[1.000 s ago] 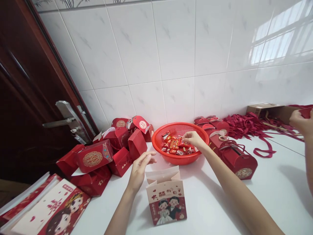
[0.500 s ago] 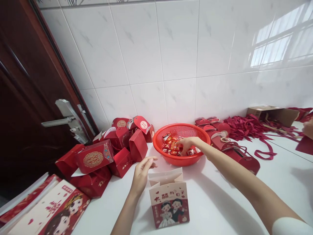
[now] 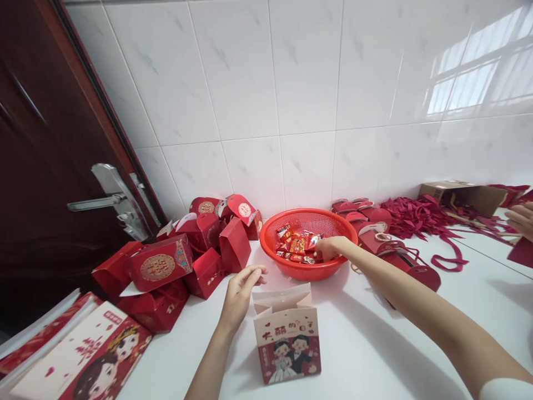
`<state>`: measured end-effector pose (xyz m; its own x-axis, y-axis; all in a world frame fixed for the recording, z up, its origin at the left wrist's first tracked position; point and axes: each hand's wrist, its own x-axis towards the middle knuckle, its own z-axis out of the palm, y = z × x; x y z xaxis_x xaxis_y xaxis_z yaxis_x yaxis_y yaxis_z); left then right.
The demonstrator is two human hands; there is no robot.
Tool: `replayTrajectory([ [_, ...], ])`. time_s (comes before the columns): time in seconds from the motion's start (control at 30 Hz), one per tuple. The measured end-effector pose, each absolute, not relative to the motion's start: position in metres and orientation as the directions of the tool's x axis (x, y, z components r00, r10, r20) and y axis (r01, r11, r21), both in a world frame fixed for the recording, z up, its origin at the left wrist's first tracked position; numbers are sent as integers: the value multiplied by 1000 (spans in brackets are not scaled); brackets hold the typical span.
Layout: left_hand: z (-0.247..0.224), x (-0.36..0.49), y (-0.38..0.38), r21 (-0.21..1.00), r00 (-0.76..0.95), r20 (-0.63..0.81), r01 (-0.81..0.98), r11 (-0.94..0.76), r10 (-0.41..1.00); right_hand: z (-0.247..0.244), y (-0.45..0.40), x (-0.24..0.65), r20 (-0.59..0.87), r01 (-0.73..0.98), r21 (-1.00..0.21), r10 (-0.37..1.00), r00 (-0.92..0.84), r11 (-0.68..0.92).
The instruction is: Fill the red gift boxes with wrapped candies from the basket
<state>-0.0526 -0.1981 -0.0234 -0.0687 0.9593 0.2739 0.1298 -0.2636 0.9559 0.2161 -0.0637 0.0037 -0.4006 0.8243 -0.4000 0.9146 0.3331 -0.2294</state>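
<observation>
My right hand reaches into a red plastic basket at its right side. Its fingers curl down among small wrapped candies, and what lies within them is hidden. Near the basket's front, my left hand hovers with loosely bent fingers and nothing in it. Just right of that hand, a cream and red paper gift box stands upright on the table. Its top is open, and a cartoon couple is printed on its front.
Red gift boxes are piled at left, beside flat printed packages. More red boxes line the basket's right side. Beyond them are dark red ribbons and a cardboard box. Another person's hand shows at the right edge.
My right hand has shifted right within the basket, uncovering more candies, and its fingers are more curled. My left hand and the paper box stay in place. The other person's hand has come further into view.
</observation>
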Motion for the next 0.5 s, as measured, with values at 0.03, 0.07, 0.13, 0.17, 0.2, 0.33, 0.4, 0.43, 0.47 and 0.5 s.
replayTrajectory([
  [0.03, -23, -53, -198, 956, -68, 271, 130, -261, 960, 3, -63, 219, -379, 914, -245, 836, -396, 323],
  [0.07, -23, -53, -198, 957, -68, 269, 132, -259, 961, 4, -63, 223, -353, 912, -266, 848, -395, 313],
  [0.13, -23, -54, -198, 958, -65, 264, 133, -253, 962, 5, -61, 231, -302, 900, -321, 868, -393, 296],
  [0.17, -23, -54, -198, 959, -65, 262, 131, -252, 963, 6, -60, 236, -280, 892, -350, 877, -392, 287],
  [0.2, -23, -54, -198, 960, -66, 261, 126, -251, 963, 7, -59, 241, -259, 885, -374, 885, -388, 278],
  [0.33, -23, -54, -198, 963, -72, 258, 101, -250, 963, 14, -51, 258, -146, 884, -395, 933, -328, 249],
  [0.4, -23, -54, -198, 963, -73, 257, 99, -250, 964, 16, -46, 262, -73, 902, -370, 961, -268, 224],
  [0.43, -23, -53, -198, 963, -72, 256, 100, -248, 964, 17, -43, 263, -33, 911, -356, 972, -233, 207],
  [0.47, -23, -53, -198, 964, -71, 255, 103, -247, 964, 17, -40, 262, 6, 920, -342, 980, -199, 189],
  [0.5, -23, -53, -198, 963, -69, 253, 108, -245, 965, 17, -38, 261, 42, 928, -331, 985, -169, 174],
])
